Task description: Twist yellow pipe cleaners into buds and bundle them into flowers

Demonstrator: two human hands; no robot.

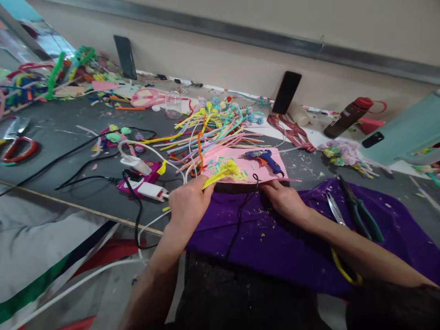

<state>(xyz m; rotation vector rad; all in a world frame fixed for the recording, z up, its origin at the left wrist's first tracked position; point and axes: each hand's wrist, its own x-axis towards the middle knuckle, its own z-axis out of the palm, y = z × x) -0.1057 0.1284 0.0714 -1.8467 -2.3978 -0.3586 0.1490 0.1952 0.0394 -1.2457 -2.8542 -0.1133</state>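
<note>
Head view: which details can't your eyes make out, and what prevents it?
All in the head view:
Right hand: fingertips hidden under the pink sheet.
Yellow stems: part hidden inside the left hand.
Silver blade: lower part covered by the right forearm.
Bottle: lettering too small and blurred.

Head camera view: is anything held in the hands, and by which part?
The left hand grips a yellow fuzzy flower-like bunch by its stems. The right hand is at the near edge of a flat pink sheet; whether it grips it cannot be told.
</note>
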